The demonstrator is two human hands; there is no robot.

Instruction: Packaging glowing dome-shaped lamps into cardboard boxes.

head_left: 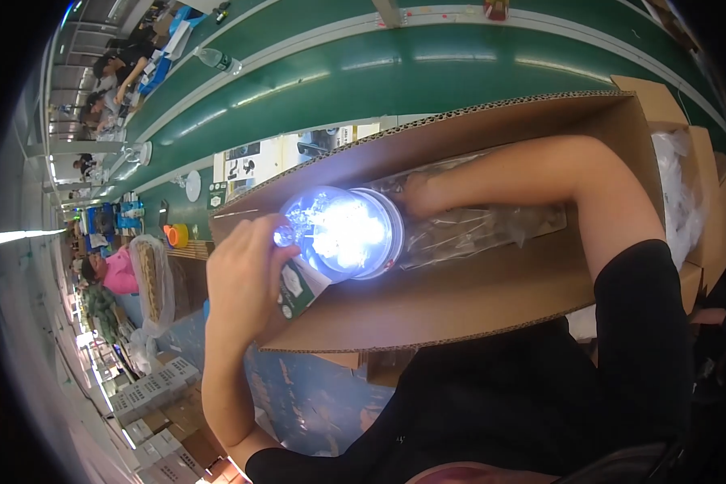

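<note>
The left hand (246, 270) has its fingers closed round the lit clear lamp (343, 232); it looks light, smooth, breakable; best gripped at its rim; the right hand (418, 196), fingers' spread unclear, rests on the plastic bag (476, 230) in the cardboard box (492, 298).

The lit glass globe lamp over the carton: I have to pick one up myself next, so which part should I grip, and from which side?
Probably grip the globe lamp at its two ends, not the glowing glass. The left hand pinches the small knob on its left; the right hand meets the rimmed base on its right, inside the cardboard box. It lies sideways, so come from both sides.
</note>
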